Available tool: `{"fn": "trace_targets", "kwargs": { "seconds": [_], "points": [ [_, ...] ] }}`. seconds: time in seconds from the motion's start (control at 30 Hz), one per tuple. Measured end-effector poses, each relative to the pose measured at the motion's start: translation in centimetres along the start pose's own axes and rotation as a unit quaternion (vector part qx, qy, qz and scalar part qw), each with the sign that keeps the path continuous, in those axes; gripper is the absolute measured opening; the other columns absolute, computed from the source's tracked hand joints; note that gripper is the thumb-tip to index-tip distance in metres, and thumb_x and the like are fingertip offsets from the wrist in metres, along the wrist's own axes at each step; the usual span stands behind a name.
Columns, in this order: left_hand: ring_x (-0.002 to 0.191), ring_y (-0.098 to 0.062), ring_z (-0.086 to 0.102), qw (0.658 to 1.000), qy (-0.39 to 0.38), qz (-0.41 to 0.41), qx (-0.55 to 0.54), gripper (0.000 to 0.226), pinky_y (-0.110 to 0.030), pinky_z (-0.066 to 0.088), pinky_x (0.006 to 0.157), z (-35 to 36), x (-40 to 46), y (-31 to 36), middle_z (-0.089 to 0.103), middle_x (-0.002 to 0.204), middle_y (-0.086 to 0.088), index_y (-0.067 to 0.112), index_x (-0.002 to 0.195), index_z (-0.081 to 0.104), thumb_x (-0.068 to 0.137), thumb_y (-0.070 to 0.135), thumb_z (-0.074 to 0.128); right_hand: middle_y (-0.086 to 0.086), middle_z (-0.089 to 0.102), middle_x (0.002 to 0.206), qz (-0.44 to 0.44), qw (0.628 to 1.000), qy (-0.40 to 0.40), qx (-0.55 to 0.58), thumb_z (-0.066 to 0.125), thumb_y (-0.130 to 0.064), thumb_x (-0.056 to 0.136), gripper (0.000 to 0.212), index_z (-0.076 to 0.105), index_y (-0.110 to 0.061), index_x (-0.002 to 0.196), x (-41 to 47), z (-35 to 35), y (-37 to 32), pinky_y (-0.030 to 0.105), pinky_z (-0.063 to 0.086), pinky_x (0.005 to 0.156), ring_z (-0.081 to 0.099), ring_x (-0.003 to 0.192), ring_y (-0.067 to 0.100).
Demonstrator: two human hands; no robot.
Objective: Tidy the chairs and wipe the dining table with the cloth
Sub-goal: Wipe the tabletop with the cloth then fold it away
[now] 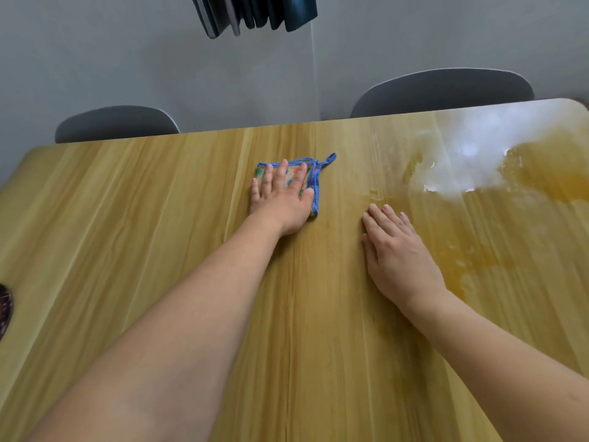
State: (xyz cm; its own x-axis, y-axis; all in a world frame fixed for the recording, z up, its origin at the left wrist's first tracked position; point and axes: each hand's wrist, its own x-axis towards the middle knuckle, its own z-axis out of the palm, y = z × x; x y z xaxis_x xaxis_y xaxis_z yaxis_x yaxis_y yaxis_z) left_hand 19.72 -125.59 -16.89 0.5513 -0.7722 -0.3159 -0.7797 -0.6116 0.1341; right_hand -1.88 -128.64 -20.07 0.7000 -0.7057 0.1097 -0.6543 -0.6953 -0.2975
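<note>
A folded cloth [314,180] with blue trim and a coloured print lies on the wooden dining table [159,250], past its middle. My left hand [282,199] presses flat on the cloth with straight, spread fingers and covers most of it. My right hand [395,247] rests flat on the bare wood to the right of the cloth, palm down, holding nothing. Two grey chairs stand at the table's far side: the left chair back [116,122] and the right chair back [443,90].
A wet, glossy patch [478,161] reflects light at the table's far right. A grey wall runs behind the chairs, with dark hanging fabric [255,12] at the top. A dark patterned object [4,307] shows at the left edge.
</note>
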Motion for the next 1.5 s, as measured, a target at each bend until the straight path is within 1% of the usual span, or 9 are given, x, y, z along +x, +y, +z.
{"fn": "trace_targets", "kwargs": {
  "seconds": [0.17,0.37,0.47,0.57,0.7,0.8,0.97,1.27,1.5],
  "points": [
    [0.144,-0.026,-0.028,0.998,-0.013,-0.055,-0.030,0.060,-0.051,-0.020,0.114,1.0,-1.4,2.5,-0.027,0.159,0.002,0.038,0.152,-0.011,0.099,0.050,0.016,0.006,0.035,0.153,0.003,1.000,0.003,-0.006,0.033,-0.026,0.102,0.046,0.043,-0.009,0.144,0.0,0.5,0.0,0.035,0.010,0.120,0.024,0.145,0.022],
    [0.145,-0.023,-0.026,0.999,-0.003,0.037,-0.024,0.062,-0.047,-0.019,0.115,3.3,-6.6,3.2,-0.023,0.160,0.003,0.039,0.152,-0.008,0.099,0.052,0.020,0.008,0.041,0.149,0.005,1.000,0.006,-0.011,0.028,-0.029,0.098,0.051,0.048,-0.007,0.140,-0.1,0.3,0.0,0.037,0.017,0.119,0.031,0.142,0.025],
    [0.145,-0.018,-0.026,0.999,-0.012,0.029,-0.015,0.061,-0.048,-0.020,0.114,2.9,-7.4,0.7,-0.023,0.160,0.008,0.043,0.151,-0.009,0.098,0.055,0.019,0.007,0.038,0.151,0.009,1.000,0.002,-0.017,0.029,-0.029,0.102,0.048,0.046,-0.008,0.142,-0.1,0.1,-0.3,0.036,0.014,0.120,0.028,0.143,0.023],
    [0.146,-0.019,-0.024,0.999,-0.018,0.002,0.048,0.061,-0.056,-0.025,0.109,2.4,-8.1,-0.9,-0.024,0.159,0.008,0.042,0.150,-0.014,0.097,0.059,0.011,0.003,0.030,0.155,0.014,1.000,-0.014,-0.017,0.030,-0.029,0.103,0.048,0.038,-0.012,0.147,-0.2,-0.1,-0.5,0.033,0.006,0.121,0.019,0.146,0.018],
    [0.149,-0.026,-0.010,0.988,0.029,0.035,0.151,0.067,-0.057,-0.023,0.110,1.6,-7.2,-0.6,-0.007,0.163,-0.004,0.030,0.154,-0.007,0.096,0.058,0.012,0.003,0.028,0.156,0.014,1.000,-0.013,-0.015,0.029,-0.030,0.103,0.049,0.037,-0.012,0.147,-0.1,-0.2,-0.3,0.033,0.005,0.121,0.017,0.147,0.018],
    [0.149,-0.024,-0.011,0.994,0.051,0.061,0.070,0.065,-0.049,-0.013,0.118,2.7,-7.1,-0.3,-0.004,0.162,-0.011,0.020,0.155,0.000,0.100,0.048,0.019,0.004,0.030,0.155,0.013,1.000,-0.011,-0.010,0.031,-0.029,0.102,0.048,0.038,-0.011,0.147,-0.1,0.0,-0.3,0.034,0.007,0.121,0.019,0.146,0.019],
    [0.148,-0.018,-0.017,0.996,0.060,0.070,0.021,0.065,-0.044,-0.015,0.118,3.6,-7.5,-1.2,-0.012,0.163,-0.003,0.025,0.155,-0.004,0.099,0.051,0.020,0.002,0.029,0.156,0.017,1.000,-0.011,-0.010,0.029,-0.031,0.103,0.049,0.037,-0.012,0.147,-0.4,-0.1,-0.3,0.032,0.006,0.121,0.018,0.147,0.017],
    [0.147,-0.025,-0.019,0.997,0.064,-0.003,0.031,0.063,-0.050,-0.014,0.117,4.7,-11.6,-1.7,-0.015,0.162,-0.007,0.028,0.154,-0.008,0.100,0.048,0.017,0.002,0.027,0.156,0.016,1.000,-0.013,-0.012,0.027,-0.031,0.103,0.049,0.036,-0.012,0.148,-0.2,-0.3,-0.3,0.033,0.007,0.121,0.017,0.147,0.017],
    [0.147,-0.026,-0.021,0.994,0.067,0.074,0.053,0.066,-0.053,-0.014,0.116,6.2,-13.1,3.2,-0.015,0.162,-0.006,0.027,0.154,-0.006,0.099,0.052,0.020,0.006,0.034,0.153,0.012,1.000,-0.001,-0.012,0.035,-0.026,0.101,0.047,0.042,-0.009,0.144,0.1,-0.3,-0.1,0.036,0.012,0.120,0.024,0.145,0.021]
  ]
}}
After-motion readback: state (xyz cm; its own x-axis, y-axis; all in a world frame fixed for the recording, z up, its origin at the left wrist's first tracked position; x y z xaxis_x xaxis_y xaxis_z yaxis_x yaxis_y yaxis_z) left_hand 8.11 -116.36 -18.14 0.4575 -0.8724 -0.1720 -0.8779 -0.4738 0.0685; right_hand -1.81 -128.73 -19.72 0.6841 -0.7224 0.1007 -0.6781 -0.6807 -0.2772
